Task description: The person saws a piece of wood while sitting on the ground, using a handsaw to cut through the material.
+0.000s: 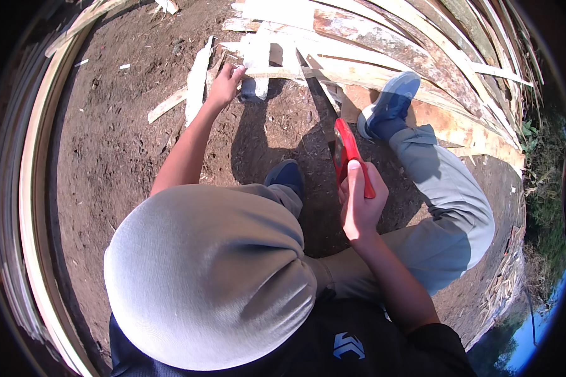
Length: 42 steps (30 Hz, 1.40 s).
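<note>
My right hand [363,198] is wrapped around the red handle [352,151] of a handsaw. Its dark blade [321,91] points away from me, reaching over a thin wooden board [277,73] that lies crosswise; whether the teeth touch the wood I cannot tell. At the board's left end, my left hand [225,86] grips it, with the thumb on the near side and the other fingers partly hidden. Beneath the board, beside that hand, is a pale upright-looking wood piece [256,60]. My right shoe [393,103] rests on the planks to the right of the blade.
Rough planks [383,38] with bark are piled at the far side and right. Long boards [38,157] lie stacked along the left. Loose offcuts [168,105] lie on the dirt near my left hand. My left shoe [286,174] stands on the ground. Green plants [547,188] grow at far right.
</note>
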{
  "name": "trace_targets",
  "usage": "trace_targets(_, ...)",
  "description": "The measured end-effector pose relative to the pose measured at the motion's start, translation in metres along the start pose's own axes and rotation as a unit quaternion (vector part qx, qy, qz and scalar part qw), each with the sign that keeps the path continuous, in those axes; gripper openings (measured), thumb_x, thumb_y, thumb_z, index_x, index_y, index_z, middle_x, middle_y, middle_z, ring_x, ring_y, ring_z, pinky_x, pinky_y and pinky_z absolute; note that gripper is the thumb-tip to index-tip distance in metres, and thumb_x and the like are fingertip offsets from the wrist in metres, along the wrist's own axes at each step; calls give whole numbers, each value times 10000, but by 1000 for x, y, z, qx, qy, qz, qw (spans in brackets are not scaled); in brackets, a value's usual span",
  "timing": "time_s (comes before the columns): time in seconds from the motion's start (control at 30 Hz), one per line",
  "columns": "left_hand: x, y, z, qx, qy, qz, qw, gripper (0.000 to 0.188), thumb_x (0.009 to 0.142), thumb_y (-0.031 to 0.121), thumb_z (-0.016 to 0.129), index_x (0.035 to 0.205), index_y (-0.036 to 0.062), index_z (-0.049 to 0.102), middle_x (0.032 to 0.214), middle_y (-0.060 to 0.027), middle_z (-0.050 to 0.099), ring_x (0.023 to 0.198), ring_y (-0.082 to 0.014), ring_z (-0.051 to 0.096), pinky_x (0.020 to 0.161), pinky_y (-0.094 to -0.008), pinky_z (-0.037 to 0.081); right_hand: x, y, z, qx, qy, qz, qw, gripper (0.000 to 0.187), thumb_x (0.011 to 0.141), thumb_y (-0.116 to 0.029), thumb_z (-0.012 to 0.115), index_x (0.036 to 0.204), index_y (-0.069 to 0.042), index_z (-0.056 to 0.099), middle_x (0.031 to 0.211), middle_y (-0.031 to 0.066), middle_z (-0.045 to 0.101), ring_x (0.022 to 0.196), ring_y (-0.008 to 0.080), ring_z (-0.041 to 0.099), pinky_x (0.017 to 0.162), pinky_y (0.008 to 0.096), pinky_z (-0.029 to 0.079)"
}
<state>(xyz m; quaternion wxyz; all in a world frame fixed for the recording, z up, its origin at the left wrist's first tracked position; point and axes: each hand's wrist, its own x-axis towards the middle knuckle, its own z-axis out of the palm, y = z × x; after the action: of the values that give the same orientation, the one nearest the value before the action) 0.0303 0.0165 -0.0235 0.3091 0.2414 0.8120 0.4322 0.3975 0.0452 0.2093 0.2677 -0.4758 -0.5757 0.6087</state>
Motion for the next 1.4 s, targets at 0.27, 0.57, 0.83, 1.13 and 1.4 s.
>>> trace_targets(0.27,-2,11,-13,19,-7,-2,1000,489,1040,474,525,1100,-11,548,946,-150,653,867,-221,630,733,-387,538,-3,-14,26,-106,-10,-54,993,301,1041,-261,588,826,-53,557,657,-20,507,546,36,443,488,221,347)
trace_targets(0.57,-11,30,-2,-52,-18,-34,998,437,1043,432,546,1110,0,542,1019,-143,675,911,-194,630,715,-370,545,-1,-42,11,-38,-13,1,999,309,1039,-152,587,764,-33,508,655,-30,468,617,23,386,535,257,330)
trace_targets(0.83,-9,21,-5,-13,-27,-48,998,480,1023,484,552,1133,17,538,1000,-131,657,898,-211,621,758,-363,553,-40,-13,-4,-31,-5,31,999,278,1044,-171,555,806,-29,532,668,-1,516,599,48,453,543,255,378)
trace_targets(1.13,-6,12,-11,5,-28,-33,999,482,1020,456,570,1155,-5,542,1028,-149,674,910,-216,646,730,-366,533,-94,-49,-49,-75,-45,41,995,248,1043,-198,542,885,-6,542,625,-21,509,517,16,425,466,205,334)
trace_targets(1.4,-12,19,-15,-10,-44,-52,998,409,1040,420,552,1116,19,528,1039,-132,666,908,-183,632,701,-349,530,19,-21,3,-33,-9,-104,994,289,1041,-227,564,830,-30,557,622,-24,464,530,32,385,482,227,325)
